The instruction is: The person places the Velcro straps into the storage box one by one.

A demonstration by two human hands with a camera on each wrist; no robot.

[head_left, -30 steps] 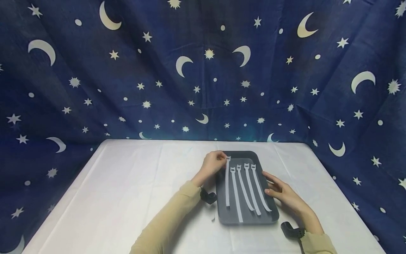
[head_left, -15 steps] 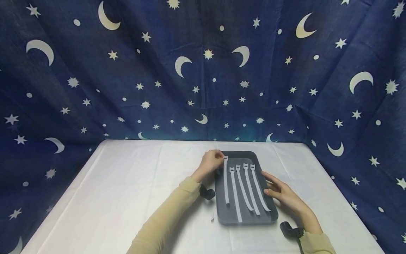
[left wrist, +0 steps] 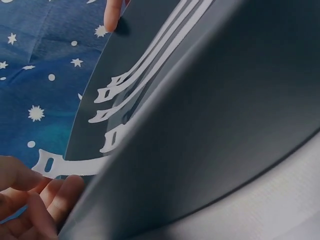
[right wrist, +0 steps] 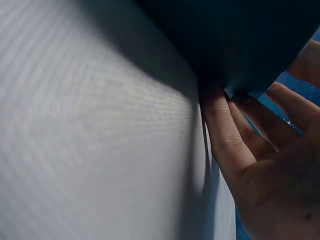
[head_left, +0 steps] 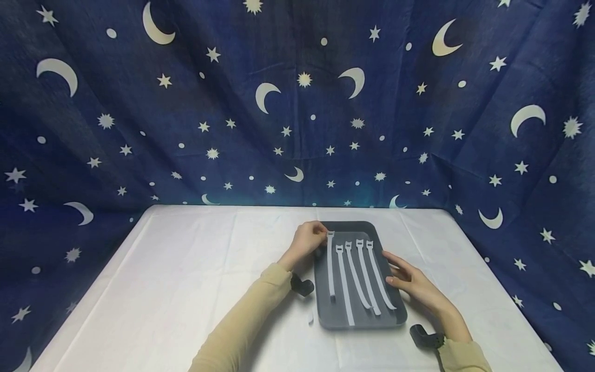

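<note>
A grey tray (head_left: 362, 323) holds several white cable straps with slotted heads, side by side. My left hand (head_left: 309, 240) is at the tray's far left corner and pinches the slotted head of the leftmost strap (head_left: 330, 266). In the left wrist view, the head of this cable strap (left wrist: 49, 164) stands between thumb and fingers of the left hand (left wrist: 37, 202). At the tray's right side, my right hand (head_left: 418, 287) rests thumb and fingertips on the rim. From the right wrist, its fairly straight fingers (right wrist: 230, 135) touch the tray's outer wall (right wrist: 235, 40).
The tray stands on a white-covered table (head_left: 186, 289). A small pale sliver (head_left: 311, 318) lies left of the tray's near left corner. Behind the table hangs a dark blue cloth (head_left: 241, 170) with moons and stars. Each wrist wears a black camera mount (head_left: 302, 285).
My left hand has shifted the leftmost strap slightly to the left, towards the tray's left wall. The right hand keeps its place at the right rim.
</note>
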